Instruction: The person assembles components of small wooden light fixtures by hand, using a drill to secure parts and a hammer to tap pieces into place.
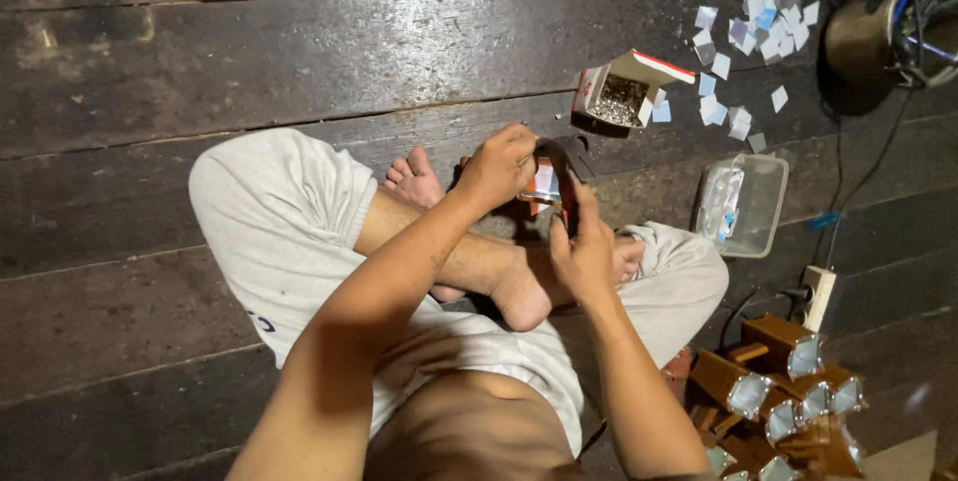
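While I sit cross-legged on the plank floor [150, 72], the stock stands as follows.

Left hand: my left hand [496, 166] curls over the top of a small red-and-white piece [545, 182], fingers pressed together on it.
Right hand: my right hand [582, 241] grips a dark tool [571, 182] from below, fingers closed around it; the tool touches the piece, held above my crossed feet.
Work done, as I judge it: a heap of brown wooden blocks with shiny faces [773, 381] lies by my right knee, about eight that I can count, more cut off by the edge.
Work left, as I judge it: many paper squares [768, 12], white and blue, lie scattered well apart from me; too many to count, dozens.
Open carton: one [624, 92], red and white, full of small metal bits, uncountable.
Clear plastic tub: one [743, 204], just beside my right knee, with something pale inside.
Power strip: one [818, 293], white, with a dark cable.
Metal pot: one [878, 32], at the far right, partly out of view.
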